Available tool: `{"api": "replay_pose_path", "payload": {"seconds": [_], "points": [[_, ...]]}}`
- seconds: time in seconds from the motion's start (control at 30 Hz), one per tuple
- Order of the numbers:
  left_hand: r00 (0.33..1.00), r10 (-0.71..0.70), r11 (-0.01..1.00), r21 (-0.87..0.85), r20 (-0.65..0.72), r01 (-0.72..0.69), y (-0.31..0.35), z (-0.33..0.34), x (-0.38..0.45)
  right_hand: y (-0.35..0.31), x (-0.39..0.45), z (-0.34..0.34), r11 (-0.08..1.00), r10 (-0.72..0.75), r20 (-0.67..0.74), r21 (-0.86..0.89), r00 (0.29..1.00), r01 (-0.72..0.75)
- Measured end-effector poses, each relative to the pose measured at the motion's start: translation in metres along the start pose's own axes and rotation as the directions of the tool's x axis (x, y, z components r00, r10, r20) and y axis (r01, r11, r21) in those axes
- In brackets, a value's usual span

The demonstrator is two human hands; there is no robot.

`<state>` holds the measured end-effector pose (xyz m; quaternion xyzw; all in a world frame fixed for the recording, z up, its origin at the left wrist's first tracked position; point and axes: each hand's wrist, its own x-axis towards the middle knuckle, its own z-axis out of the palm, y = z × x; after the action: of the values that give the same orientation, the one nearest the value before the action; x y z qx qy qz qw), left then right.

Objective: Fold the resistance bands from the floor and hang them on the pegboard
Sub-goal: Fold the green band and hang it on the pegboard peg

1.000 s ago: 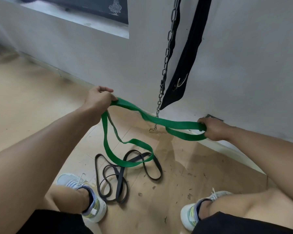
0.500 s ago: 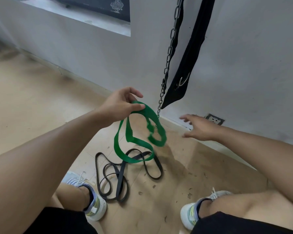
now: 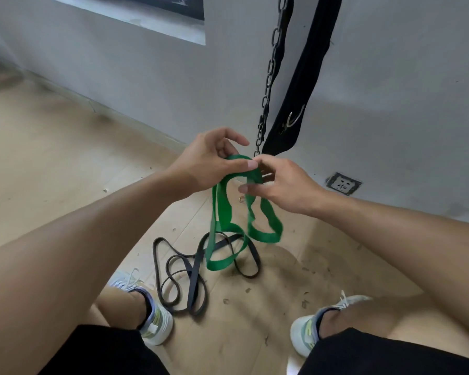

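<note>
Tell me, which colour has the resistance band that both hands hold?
Green. The resistance band shows plainly in the head view, the only one.

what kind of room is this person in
Probably a home gym or workout corner. A green resistance band is being handled, black bands lie on the wood floor, and a chain with a black strap hangs against the wall.

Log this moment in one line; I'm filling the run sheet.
step: folding | left hand: pinches green flat rubber resistance band | right hand: holds same band | black rubber bands: on floor
</note>
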<state>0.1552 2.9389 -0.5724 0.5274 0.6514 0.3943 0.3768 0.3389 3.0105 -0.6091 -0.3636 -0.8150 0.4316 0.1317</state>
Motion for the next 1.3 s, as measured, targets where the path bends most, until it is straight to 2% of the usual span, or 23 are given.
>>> {"api": "replay_pose_path", "payload": {"seconds": [0.13, 0.27, 0.33, 0.43, 0.5, 0.73, 0.93, 1.0, 1.13, 1.3], "points": [[0.997, -0.080, 0.996, -0.042, 0.021, 0.081, -0.001, -0.004, 0.000, -0.006, -0.001, -0.017, 0.998, -0.039, -0.108, 0.047, 0.993, 0.045], [0.976, -0.092, 0.989, -0.100, 0.195, 0.113, -0.003, -0.003, -0.005, -0.015, -0.003, -0.026, 0.984, -0.098, -0.182, 0.129, 0.978, 0.123], [0.969, -0.082, 0.994, -0.057, 0.231, 0.098, -0.003, 0.003, -0.008, -0.021, -0.004, -0.028, 0.971, -0.130, -0.237, 0.164, 0.963, 0.171], [0.993, -0.093, 0.991, 0.106, 0.079, 0.084, -0.005, 0.015, -0.010, -0.030, -0.007, -0.033, 0.942, -0.164, -0.335, 0.226, 0.928, 0.248], [0.997, -0.081, 0.988, 0.134, -0.010, 0.081, -0.006, 0.021, -0.010, -0.036, -0.010, -0.037, 0.928, -0.171, -0.388, 0.245, 0.906, 0.280], [0.984, 0.035, 0.998, -0.035, -0.177, -0.042, 0.005, 0.002, -0.003, -0.041, -0.015, -0.059, 0.909, -0.148, -0.491, 0.275, 0.858, 0.314], [0.960, 0.089, 0.967, -0.208, -0.265, -0.147, 0.017, -0.018, -0.005, -0.030, -0.018, -0.068, 0.927, -0.165, -0.446, 0.233, 0.880, 0.292], [0.958, 0.095, 0.955, -0.246, -0.270, -0.164, 0.018, -0.020, -0.005, -0.022, -0.017, -0.070, 0.944, -0.146, -0.389, 0.221, 0.909, 0.246], [0.973, 0.118, 0.940, -0.293, -0.200, -0.174, 0.024, -0.020, -0.009, -0.005, -0.016, -0.071, 0.975, -0.054, -0.180, 0.201, 0.982, 0.091], [0.985, 0.150, 0.961, -0.222, -0.085, -0.166, 0.027, -0.014, -0.015, 0.013, -0.015, -0.066, 0.982, 0.038, -0.005, 0.186, 0.999, -0.036]]}}
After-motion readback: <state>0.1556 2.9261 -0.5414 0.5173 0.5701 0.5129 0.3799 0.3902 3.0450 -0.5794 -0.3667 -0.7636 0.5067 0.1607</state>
